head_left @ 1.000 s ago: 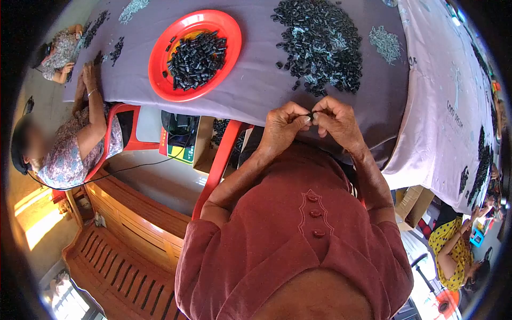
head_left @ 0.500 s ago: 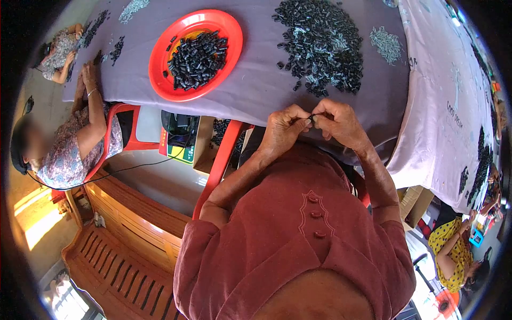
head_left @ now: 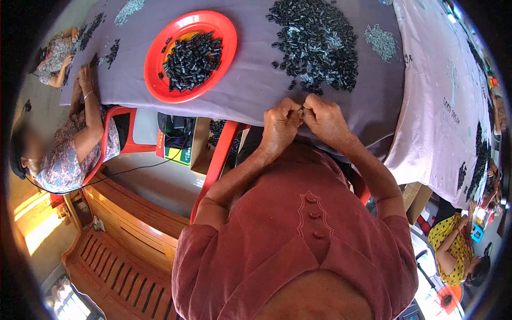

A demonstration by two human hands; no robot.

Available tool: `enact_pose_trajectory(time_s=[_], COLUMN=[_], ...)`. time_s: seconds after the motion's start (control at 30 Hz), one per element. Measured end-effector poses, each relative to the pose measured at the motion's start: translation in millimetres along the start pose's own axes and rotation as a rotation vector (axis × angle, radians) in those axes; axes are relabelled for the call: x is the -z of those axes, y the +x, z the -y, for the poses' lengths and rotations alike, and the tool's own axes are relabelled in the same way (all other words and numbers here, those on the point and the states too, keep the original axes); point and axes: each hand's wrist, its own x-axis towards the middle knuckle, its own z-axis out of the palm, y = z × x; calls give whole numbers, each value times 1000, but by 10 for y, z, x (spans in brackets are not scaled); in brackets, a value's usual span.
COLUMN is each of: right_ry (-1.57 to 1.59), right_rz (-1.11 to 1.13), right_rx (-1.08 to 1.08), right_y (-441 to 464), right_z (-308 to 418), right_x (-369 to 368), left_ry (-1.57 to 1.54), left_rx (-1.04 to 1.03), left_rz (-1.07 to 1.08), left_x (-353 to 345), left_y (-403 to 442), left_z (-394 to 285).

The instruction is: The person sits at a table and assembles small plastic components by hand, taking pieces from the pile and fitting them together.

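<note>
My left hand [head_left: 281, 120] and my right hand [head_left: 325, 118] meet fingertip to fingertip just in front of the table edge, both closed in a pinch. Between them is a tiny dark piece, mostly covered by the fingers; half a second earlier it shows as black. What else my right fingers grip is hidden. Right beyond my hands lies a heap of small black plastic pieces [head_left: 325, 58] with small silvery metal parts [head_left: 298, 40] scattered on it. A separate pile of silvery parts [head_left: 381, 42] lies to its right.
A red plate [head_left: 230, 53] of black pieces [head_left: 192, 63] sits left of the heap on the grey tablecloth [head_left: 250, 80]. A red chair [head_left: 216, 165], cardboard box [head_left: 201, 144] and wooden bench [head_left: 122, 266] stand nearby. Other people sit at left and right.
My hands have shifted slightly left, and their fingers have curled in closer, covering more of the tiny piece. The whole view has moved a little.
</note>
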Motion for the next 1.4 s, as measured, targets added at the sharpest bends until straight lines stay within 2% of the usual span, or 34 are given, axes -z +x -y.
enact_pose_trajectory(time_s=[0.07,0.2,0.27,0.37,0.6,0.67,0.8,1.0,1.1,1.17,1.2,1.27,1.4], right_ry=[2,-51,-145,-128,-139,-123,-119,-137,43,145,152,167,139], right_rz=[43,-7,-37,-73,-171,-260,-247,-291,-205,-258,-360,-397,-439], right_rx=[26,36,-51,-88,-71,-11,-82,17,-77,-211,-188,-159,-148], right_y=[12,-46,-99,-143,-265,-273,-279,-305,-303,-299,-291,-257,-187], right_z=[-22,66,112,139,36,4,14,-53,-12,0,-56,-179,-202], right_x=[6,-42,-76,-74,-227,-260,-274,-284,-158,-48,-45,6,-12], left_ry=[-74,-147,-206,-108,-153,-88,-13,-15,-79,-421,-419,-473,-547], left_rx=[37,74,180,194,209,123,56,-31,64,206,207,297,227], left_rz=[-9,-57,-58,-22,-24,-27,-16,-34,-57,-26,-27,0,-82], left_x=[-1,-23,-24,-33,-55,-62,-63,-78,-61,-39,-13,66,258], left_y=[8,31,25,41,24,25,29,30,21,37,49,77,108], left_z=[-34,-16,-53,-84,-61,-80,-85,-8,-35,-88,-117,-157,-180])
